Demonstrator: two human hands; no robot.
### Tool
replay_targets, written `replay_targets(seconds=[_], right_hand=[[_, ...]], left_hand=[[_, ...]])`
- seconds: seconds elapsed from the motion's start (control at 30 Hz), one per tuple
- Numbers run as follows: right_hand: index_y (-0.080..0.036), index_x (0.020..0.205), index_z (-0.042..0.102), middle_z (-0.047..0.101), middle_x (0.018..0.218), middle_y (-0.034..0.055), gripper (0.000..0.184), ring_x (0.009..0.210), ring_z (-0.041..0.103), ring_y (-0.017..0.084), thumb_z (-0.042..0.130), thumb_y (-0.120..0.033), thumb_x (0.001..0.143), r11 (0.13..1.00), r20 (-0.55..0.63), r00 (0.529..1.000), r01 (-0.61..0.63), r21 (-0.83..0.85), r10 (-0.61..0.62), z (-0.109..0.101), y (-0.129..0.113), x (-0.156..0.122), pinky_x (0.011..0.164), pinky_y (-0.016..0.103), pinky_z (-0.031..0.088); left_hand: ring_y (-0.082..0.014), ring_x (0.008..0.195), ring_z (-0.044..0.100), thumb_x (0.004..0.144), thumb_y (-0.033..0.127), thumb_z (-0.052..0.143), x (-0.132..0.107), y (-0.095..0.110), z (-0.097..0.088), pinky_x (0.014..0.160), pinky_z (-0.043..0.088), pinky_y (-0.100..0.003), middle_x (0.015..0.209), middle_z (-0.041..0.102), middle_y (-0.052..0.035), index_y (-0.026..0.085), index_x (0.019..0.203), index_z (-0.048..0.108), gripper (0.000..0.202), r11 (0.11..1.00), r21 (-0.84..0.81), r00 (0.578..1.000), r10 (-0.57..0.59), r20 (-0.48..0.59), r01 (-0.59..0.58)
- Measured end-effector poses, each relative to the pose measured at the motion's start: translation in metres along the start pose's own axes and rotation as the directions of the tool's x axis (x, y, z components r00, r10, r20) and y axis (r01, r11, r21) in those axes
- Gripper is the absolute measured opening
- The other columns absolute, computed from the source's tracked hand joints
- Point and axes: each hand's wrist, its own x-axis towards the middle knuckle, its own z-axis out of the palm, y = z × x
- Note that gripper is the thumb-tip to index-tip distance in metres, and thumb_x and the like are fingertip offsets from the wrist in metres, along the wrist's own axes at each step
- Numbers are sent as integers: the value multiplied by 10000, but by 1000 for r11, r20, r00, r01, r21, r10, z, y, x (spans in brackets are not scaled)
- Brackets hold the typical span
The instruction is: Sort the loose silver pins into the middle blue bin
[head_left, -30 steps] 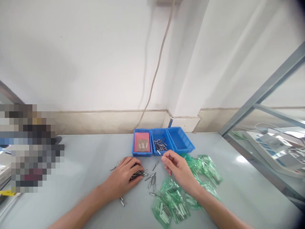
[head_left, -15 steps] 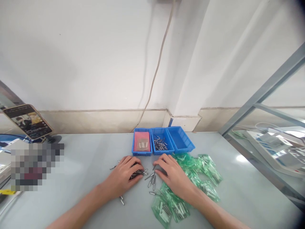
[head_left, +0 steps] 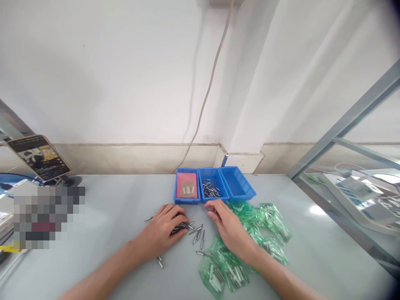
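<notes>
My left hand (head_left: 164, 227) is curled around a pile of small metal pins (head_left: 180, 227) on the table, and part of the pile is hidden beneath its fingers. Several loose metal pins (head_left: 198, 234) lie between my two hands. Just in front of the middle blue bin (head_left: 225, 200), my right hand (head_left: 225, 221) has its thumb and fingers drawn together. What they pinch, if anything, I cannot make out. Green plastic bags (head_left: 233, 266) with metal pins and pale pieces inside lie under and beside my right forearm.
The left blue bin (head_left: 175, 196) holds a pink sheet and a small clear packet; the middle one holds metal pins. A third blue bin (head_left: 239, 183) adjoins on the right. A phone (head_left: 39, 157) stands at left, a metal frame (head_left: 343, 121) at right.
My right hand has drawn back from the loose pins, slightly away and to the right, and its fingers have come together. My left hand stays on the pile.
</notes>
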Motion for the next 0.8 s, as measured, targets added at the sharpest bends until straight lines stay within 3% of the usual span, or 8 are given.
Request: replay_targets(seconds=[0.1,0.33,0.6,0.8], right_hand=[[-268,1154,613,682,1154,71,190,1070,647,260,425,-264,1130,999,-21,1000,-1,52,3,-2,-2,1,950,393,503],[-262,1000,617,621,947,11,143,847,582,205,539,-326,1102,989,-55,997,-52,142,60,-6,-9,-3,748,316,455],[-245,975,626,659,923,6,118,847,606,199,651,-346,1032,909,-12,987,-141,393,158,1,-1,1,782,319,478],[-236,950,647,656,854,6,249,765,602,190,662,-472,1029,859,31,982,-178,479,186,0,0,4,726,321,479]], left_hand=[[-261,1129,601,1060,213,657,-1,0,0,1010,494,-420,1237,656,-61,232,1186,669,128,1000,-3,1000,-2,-3,2],[-254,1136,599,1062,211,650,-1,1,-1,1017,493,-413,1242,648,-58,239,1192,672,135,1000,-9,1000,-8,6,8],[-257,1144,592,1065,215,646,-1,-1,0,1033,484,-430,1252,643,-58,239,1201,670,140,1000,-14,1000,-13,12,13],[-256,1137,586,1070,209,637,0,0,-1,1021,484,-432,1257,640,-60,234,1196,662,131,1000,-15,1000,-9,18,9]])
